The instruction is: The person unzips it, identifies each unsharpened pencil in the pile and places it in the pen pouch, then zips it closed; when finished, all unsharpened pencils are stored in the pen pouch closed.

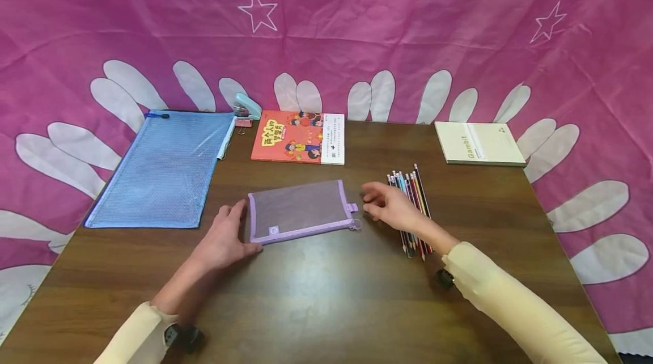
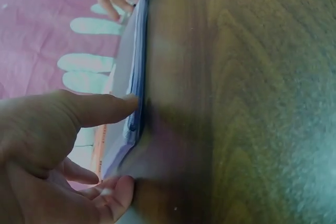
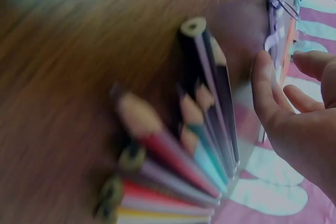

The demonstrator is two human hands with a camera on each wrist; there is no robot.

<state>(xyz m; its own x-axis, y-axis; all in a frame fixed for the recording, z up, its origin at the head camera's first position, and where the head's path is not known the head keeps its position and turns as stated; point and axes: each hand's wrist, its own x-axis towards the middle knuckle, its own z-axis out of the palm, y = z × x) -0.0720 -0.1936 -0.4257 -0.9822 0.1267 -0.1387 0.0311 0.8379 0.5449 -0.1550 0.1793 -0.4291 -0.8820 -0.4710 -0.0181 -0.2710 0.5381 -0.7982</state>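
Two zip pouches: one purple mesh (image 1: 298,209), one larger blue mesh (image 1: 160,168). Two books: one orange picture book (image 1: 298,137), one cream notebook (image 1: 479,143). One teal stapler (image 1: 247,106). One bundle of coloured pencils (image 1: 414,194), too overlapped to count.

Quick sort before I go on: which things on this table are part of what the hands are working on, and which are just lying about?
In hand:
- small purple mesh zip pouch, left hand resting on its end
- right hand, open beside its zipper pull
- bundle of coloured pencils

Lying about:
- large blue mesh zip bag
- orange picture book
- pale green notebook
- light blue stapler
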